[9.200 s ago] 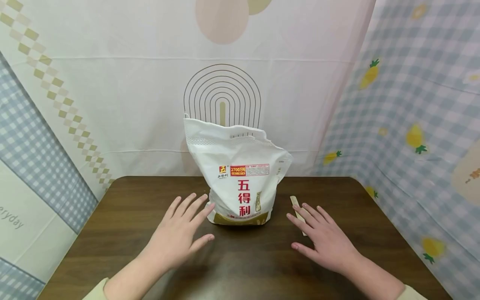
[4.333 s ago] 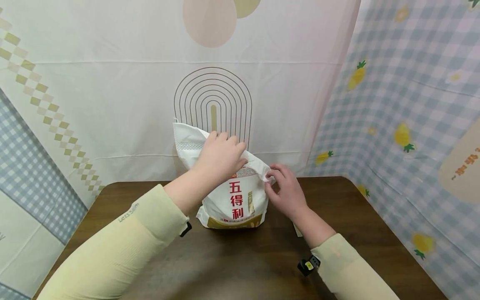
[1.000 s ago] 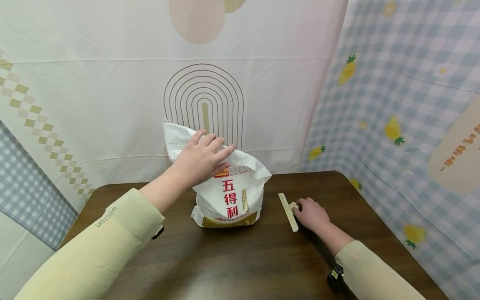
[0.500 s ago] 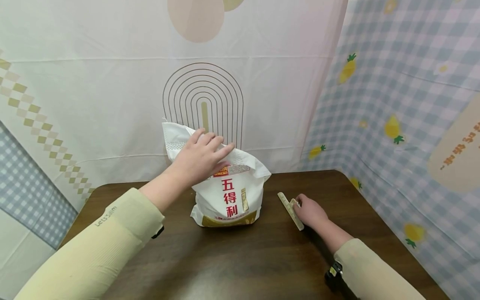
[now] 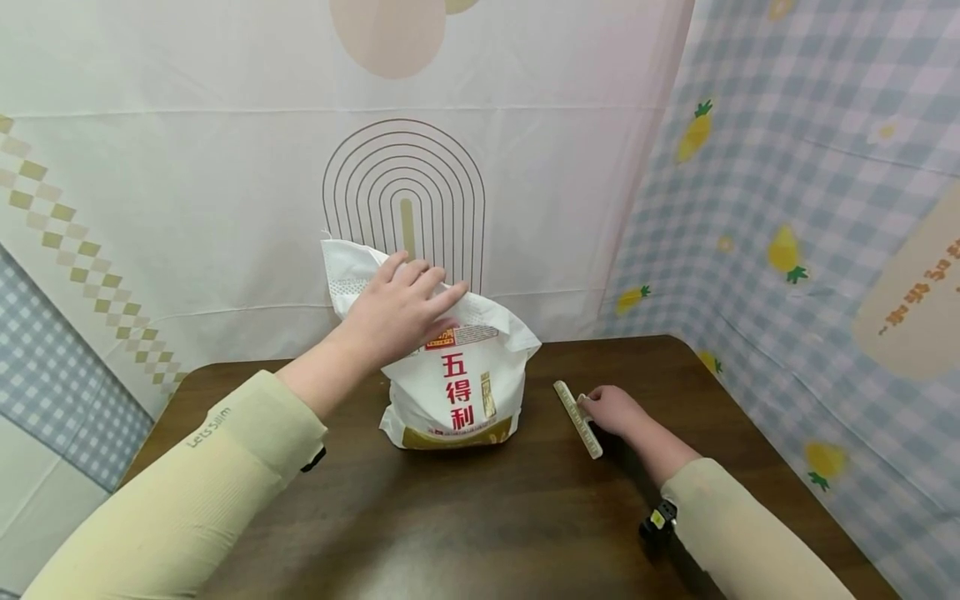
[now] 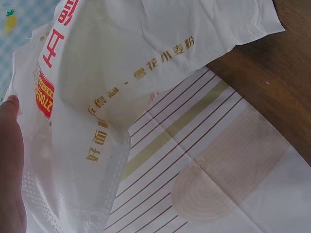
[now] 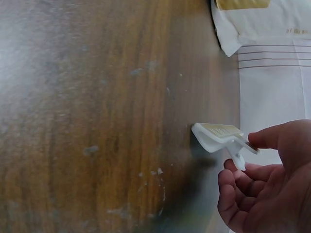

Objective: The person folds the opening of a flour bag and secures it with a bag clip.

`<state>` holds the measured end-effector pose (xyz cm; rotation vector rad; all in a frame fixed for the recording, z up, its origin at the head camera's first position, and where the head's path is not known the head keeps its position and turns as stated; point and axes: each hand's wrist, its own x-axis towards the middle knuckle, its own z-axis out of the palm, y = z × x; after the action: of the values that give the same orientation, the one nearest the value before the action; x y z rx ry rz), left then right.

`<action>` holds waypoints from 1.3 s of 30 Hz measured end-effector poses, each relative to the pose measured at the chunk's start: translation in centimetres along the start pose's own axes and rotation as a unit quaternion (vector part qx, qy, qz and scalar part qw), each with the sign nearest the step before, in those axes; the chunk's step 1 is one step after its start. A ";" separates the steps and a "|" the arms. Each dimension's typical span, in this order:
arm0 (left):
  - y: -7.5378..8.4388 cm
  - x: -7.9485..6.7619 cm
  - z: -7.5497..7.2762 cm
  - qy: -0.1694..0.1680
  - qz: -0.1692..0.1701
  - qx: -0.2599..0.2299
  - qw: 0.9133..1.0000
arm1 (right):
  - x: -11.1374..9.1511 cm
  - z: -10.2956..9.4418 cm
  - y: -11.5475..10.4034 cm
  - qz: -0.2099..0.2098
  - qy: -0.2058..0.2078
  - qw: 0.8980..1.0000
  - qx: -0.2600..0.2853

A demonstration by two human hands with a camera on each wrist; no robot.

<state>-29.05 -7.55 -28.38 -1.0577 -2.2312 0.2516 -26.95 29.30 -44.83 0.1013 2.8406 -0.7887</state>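
A white flour bag (image 5: 480, 358) with red lettering and a gold base stands upright, its top folded over and one back corner sticking up at the left. My left hand (image 5: 397, 312) grips the folded top from above, the thumb at the front; in the left wrist view only one digit (image 6: 9, 160) shows beside the bag (image 6: 92, 136). To the right of the bag, my right hand (image 5: 615, 410) pinches a long pale bag clip (image 5: 577, 419) by its handles. In the right wrist view the clip (image 7: 216, 137) is tilted, with thumb and fingers on its two handle levers.
The dark wooden table (image 5: 465, 533) has rounded back corners. Behind it hangs a pale printed cloth (image 5: 225, 192), close to the bag. A blue checked cloth (image 5: 757, 275) with pineapples hangs along the right side. Dark wrist devices (image 5: 656, 525) sit at both cuffs.
The bag's top, standing up at first, was folded down by both hands. My right hand then left it for the clip, took hold and tilted it. My left hand stays on the fold.
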 end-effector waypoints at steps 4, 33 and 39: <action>0.0 0.0 0.0 -0.002 0.006 0.004 1.000 | -0.1 -0.1 0.0 0.009 0.004 1.000 0.003; -0.1 -0.1 -0.1 0.004 0.009 -0.005 1.000 | -4.1 -6.7 -6.6 -0.065 0.137 0.980 0.127; 0.0 -0.2 -0.1 -0.001 0.005 -0.005 1.000 | -5.0 -7.6 -8.3 -0.095 0.160 0.969 0.165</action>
<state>-28.91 -7.72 -28.32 -1.0753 -2.2323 0.2465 -24.27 26.03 -33.26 0.0017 3.0159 -1.3998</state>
